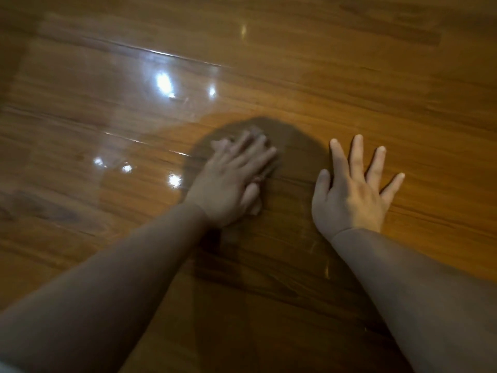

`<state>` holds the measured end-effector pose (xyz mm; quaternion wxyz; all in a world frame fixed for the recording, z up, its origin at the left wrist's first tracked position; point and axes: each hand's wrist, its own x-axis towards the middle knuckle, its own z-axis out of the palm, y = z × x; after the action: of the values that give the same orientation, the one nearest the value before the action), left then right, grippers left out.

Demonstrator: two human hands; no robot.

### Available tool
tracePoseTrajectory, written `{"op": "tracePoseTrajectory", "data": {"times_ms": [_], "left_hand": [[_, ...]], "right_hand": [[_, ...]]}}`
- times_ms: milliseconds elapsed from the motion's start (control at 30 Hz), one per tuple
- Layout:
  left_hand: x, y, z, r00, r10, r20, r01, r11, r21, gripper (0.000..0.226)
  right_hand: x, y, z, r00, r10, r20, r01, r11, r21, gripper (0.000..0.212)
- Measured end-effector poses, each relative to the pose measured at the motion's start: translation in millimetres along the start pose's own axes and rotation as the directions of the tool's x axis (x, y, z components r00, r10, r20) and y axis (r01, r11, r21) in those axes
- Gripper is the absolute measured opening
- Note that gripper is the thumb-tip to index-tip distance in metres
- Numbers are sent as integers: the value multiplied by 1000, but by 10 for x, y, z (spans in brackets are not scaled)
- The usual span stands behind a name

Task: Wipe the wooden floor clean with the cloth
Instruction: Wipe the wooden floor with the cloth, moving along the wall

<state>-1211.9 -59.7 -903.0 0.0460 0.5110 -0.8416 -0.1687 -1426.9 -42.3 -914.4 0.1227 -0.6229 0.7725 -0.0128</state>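
The glossy wooden floor [349, 84] fills the view. My left hand [231, 181] lies flat with straight fingers on a small pale cloth [256, 207], pressing it to the boards. The cloth is mostly hidden under the palm; bits show past the fingertips and by the thumb. The hand is motion-blurred. My right hand [352, 189] rests flat on the bare floor to the right of the cloth, fingers spread wide, holding nothing. Both forearms reach in from the bottom edge.
Bright light reflections [164, 82] shine on the floor at the left and centre. A dark rounded shadow [293, 146] covers the boards around and below both hands. Nothing else stands on the floor in view.
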Motion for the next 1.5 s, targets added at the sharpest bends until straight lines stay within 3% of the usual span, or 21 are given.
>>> {"op": "tracePoseTrajectory", "data": {"times_ms": [67, 167, 200, 233, 267, 333, 367, 433, 500, 567, 633, 700, 767, 867, 967, 1033, 1100, 1200, 1267, 1367, 1500], "left_hand": [[108, -251, -35, 925, -349, -150, 353, 936, 1, 70], [484, -324, -93, 461, -843, -278, 842, 514, -162, 69], [657, -225, -97, 427, -870, -245, 863, 473, -179, 65], [816, -87, -80, 506, -842, -189, 829, 535, -164, 58], [970, 73, -46, 669, -730, -139, 710, 683, -171, 50], [1127, 368, 43, 968, -250, -18, 245, 959, -142, 41], [1176, 379, 13, 998, 2, 56, 4, 993, -119, 43], [1306, 145, -84, 981, 153, 117, -147, 987, -60, 44], [1363, -200, -172, 993, -117, 1, 116, 988, 100, 52], [1436, -446, -265, 808, -557, -193, 575, 817, 46, 59], [1620, -288, -236, 630, -751, -197, 764, 645, -14, 58], [1859, 98, -140, 793, -596, -126, 602, 798, 15, 57], [1994, 505, -41, 988, -151, -33, 151, 988, 6, 53], [2147, 505, -102, 957, 245, 154, -242, 969, -40, 49], [2159, 65, -186, 995, -95, -27, 97, 992, 75, 48], [2056, -94, -185, 886, -434, -165, 434, 900, -36, 49], [1876, 60, -153, 924, -361, -124, 357, 933, -55, 49], [1508, 349, -132, 999, 27, 28, -21, 978, -208, 51], [1231, 307, -164, 996, 50, -72, -72, 933, -351, 57], [952, -308, -270, 900, -264, -346, 140, 928, -344, 62], [419, -1610, -434, 785, -574, -233, 590, 807, -3, 69]], "right_hand": [[2, 13, 5, 1000, 3, 5, -3, 1000, -21, 54], [1, 6, 13, 1000, 9, 11, -9, 999, -41, 57], [7, 3, 9, 1000, 12, 7, -11, 999, -43, 57], [-4, 1, 4, 1000, 11, 5, -11, 999, -43, 57], [2, 0, -1, 1000, 9, 1, -8, 999, -40, 57], [2, 0, -4, 1000, 4, 6, -4, 999, -31, 58], [6, -2, -4, 1000, 3, 7, -3, 1000, -31, 58], [10, -4, -3, 1000, 4, 3, -4, 1000, -29, 59], [-6, -5, -10, 1000, 9, -4, -9, 1000, -27, 58], [-11, -15, -17, 1000, 12, -16, -13, 999, -38, 57], [-14, -20, -23, 1000, 5, -6, -5, 999, -46, 56], [-16, -20, -27, 1000, 5, -2, -5, 999, -46, 57], [-14, -24, -27, 1000, 9, -2, -9, 998, -59, 58], [-11, -13, -22, 1000, 16, 13, -15, 998, -61, 59], [-15, -19, -15, 1000, 10, 18, -9, 999, -33, 59], [-10, -19, -26, 1000, 23, 11, -23, 1000, -20, 59], [-7, -24, -32, 999, 24, 22, -24, 1000, -5, 59], [0, -23, -38, 999, 15, 40, -15, 1000, -2, 60], [3, -22, -37, 999, 18, 46, -18, 1000, -5, 60], [5, -34, -22, 999, 35, 34, -34, 999, -30, 59], [0, -25, -41, 999, 27, 41, -25, 998, -52, 59]]}}
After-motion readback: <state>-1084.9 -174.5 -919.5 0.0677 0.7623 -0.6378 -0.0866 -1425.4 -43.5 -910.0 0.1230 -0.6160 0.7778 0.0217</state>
